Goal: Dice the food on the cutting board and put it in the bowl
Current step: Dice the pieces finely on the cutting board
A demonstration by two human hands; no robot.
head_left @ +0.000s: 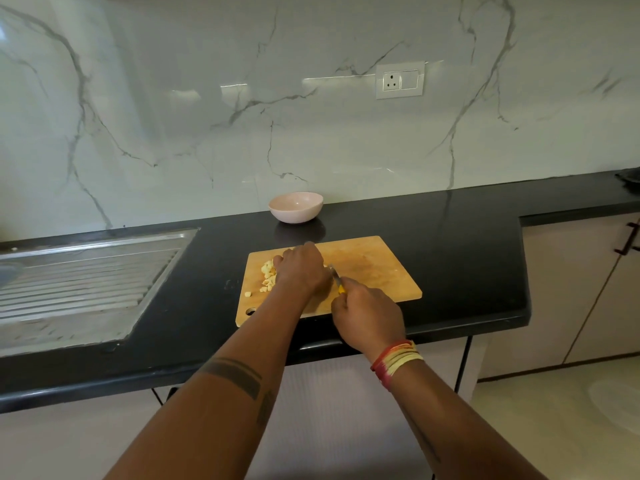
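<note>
A wooden cutting board (374,268) lies on the black counter. Pale yellow diced food (267,276) is heaped on its left part, with a stray piece (248,294) nearer the front. My left hand (303,268) is curled over the food at the heap's right side and hides what it holds. My right hand (367,318) grips a yellow-handled knife (337,280) whose blade points up towards the left hand. A pink bowl (296,207) stands behind the board near the wall, nothing visible inside it.
A steel sink drainboard (79,282) is set into the counter at the left. The marble backsplash carries a wall socket (400,80). The counter's front edge (450,329) runs just below the board. A dark object (628,176) sits at the far right.
</note>
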